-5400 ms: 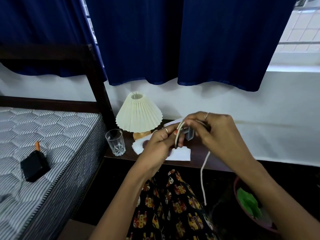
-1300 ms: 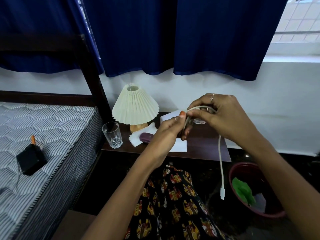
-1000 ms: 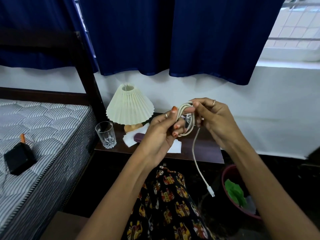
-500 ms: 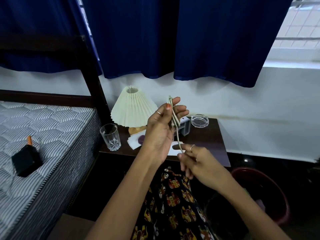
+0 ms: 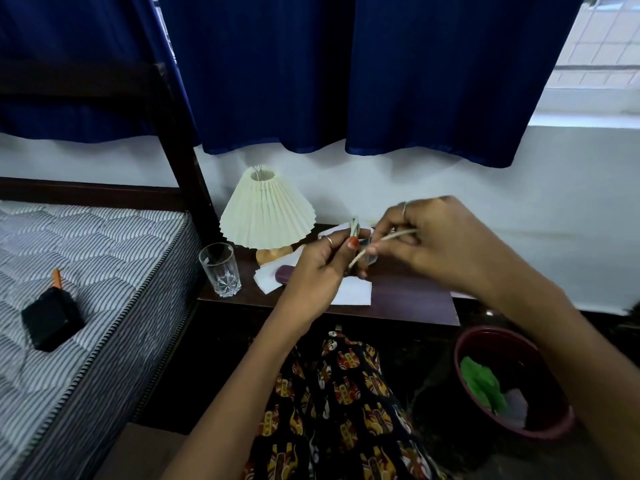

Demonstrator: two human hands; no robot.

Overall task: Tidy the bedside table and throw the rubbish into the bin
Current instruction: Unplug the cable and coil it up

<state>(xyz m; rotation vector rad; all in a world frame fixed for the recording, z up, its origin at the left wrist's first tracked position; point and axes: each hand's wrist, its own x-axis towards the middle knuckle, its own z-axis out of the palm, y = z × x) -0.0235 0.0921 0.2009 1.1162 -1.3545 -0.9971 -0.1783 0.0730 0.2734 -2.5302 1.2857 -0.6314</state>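
hidden: bedside table (image 5: 415, 304) top partly behind hands | blurred: cable (image 5: 388, 239) | cut off: mattress (image 5: 86, 258) left

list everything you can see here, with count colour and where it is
cable: 1, off-white, coiled, held above the table
lamp: 1, cream pleated shade, back left of table
glass: 1, clear, front left of table
papers: a few, white, mid table under the hands
case: 1, purple, on the papers, partly hidden
table: 1, dark brown, beside the bed
bin: 1, maroon, on floor right of table, green scrap inside
black object: 1, orange tip, on the mattress
mattress: 1, grey and white striped, left
curtains: dark blue, over the wall
left hand: grips the coil
right hand: pinches the cable's loose end
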